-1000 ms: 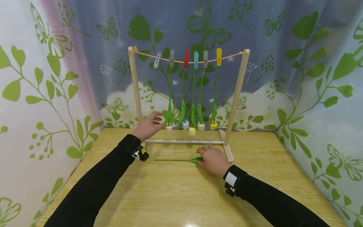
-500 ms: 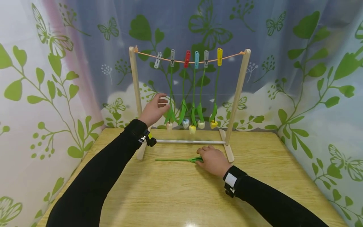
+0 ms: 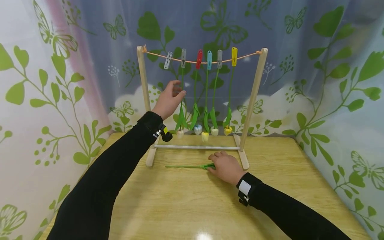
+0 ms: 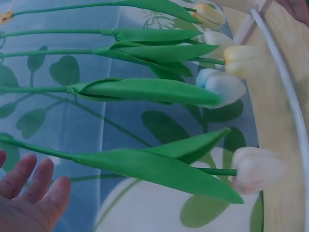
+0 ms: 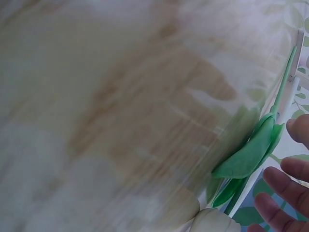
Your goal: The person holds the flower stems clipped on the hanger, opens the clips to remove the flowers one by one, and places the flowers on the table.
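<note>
My left hand [image 3: 169, 101] is raised beside the stem of the leftmost hanging tulip, fingers apart and holding nothing. That tulip's pale pink bloom [image 4: 256, 169] hangs downward, below a grey clothespin [image 3: 183, 58]. Further left on the orange cord [image 3: 192, 62], a clear clothespin [image 3: 168, 60] carries no flower. Over a tulip lying on the table [image 3: 184, 166], my right hand [image 3: 226, 167] hovers or rests with loosely bent fingers; contact cannot be told. It hides that tulip's head in the head view. The right wrist view shows the green leaves [image 5: 248, 152] and cream bloom [image 5: 212, 221] beside spread fingers.
Several other tulips hang upside down from red [image 3: 199, 59], blue [image 3: 209, 60], grey and yellow [image 3: 234, 56] clothespins. Wooden posts [image 3: 254, 96] hold the cord, and a white bar [image 3: 196, 147] joins their feet. A patterned curtain [image 3: 192, 26] stands behind the table [image 3: 180, 200].
My left hand has risen and shifted right, from near the pale pink bloom's height to beside that tulip's stem. The right hand and the lying tulip stay in place.
</note>
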### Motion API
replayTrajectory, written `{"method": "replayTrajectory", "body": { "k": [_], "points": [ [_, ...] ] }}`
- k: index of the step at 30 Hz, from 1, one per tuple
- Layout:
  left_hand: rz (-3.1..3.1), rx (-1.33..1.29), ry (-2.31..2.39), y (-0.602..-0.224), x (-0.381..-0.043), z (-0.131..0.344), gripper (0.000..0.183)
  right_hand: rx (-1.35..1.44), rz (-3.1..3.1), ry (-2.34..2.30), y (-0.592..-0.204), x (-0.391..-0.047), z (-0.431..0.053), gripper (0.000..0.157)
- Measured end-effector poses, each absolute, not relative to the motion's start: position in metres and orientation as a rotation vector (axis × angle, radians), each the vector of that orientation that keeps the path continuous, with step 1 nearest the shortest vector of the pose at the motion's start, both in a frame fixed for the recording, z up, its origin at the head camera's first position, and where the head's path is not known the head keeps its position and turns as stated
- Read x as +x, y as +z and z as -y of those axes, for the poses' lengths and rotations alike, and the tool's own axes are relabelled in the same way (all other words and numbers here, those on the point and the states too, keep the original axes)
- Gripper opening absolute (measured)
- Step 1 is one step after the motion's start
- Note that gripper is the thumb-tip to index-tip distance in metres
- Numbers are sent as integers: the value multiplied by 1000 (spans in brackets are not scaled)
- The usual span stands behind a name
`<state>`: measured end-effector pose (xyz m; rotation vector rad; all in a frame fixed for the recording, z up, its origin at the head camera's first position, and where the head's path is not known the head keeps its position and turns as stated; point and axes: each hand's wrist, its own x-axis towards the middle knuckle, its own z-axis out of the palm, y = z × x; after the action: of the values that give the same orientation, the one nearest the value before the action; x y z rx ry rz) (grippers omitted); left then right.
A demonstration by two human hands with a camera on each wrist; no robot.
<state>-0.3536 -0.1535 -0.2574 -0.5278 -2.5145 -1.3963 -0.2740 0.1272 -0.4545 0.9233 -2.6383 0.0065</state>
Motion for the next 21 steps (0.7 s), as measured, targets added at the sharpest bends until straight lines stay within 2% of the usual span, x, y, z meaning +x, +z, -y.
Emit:
{"method": "replayTrajectory", "body": {
  "k": [21],
  "points": [
    [2350,-518,-1462,-229,-358,132,58,923,2663,21,-457,-273,-129,39]
  ]
}}
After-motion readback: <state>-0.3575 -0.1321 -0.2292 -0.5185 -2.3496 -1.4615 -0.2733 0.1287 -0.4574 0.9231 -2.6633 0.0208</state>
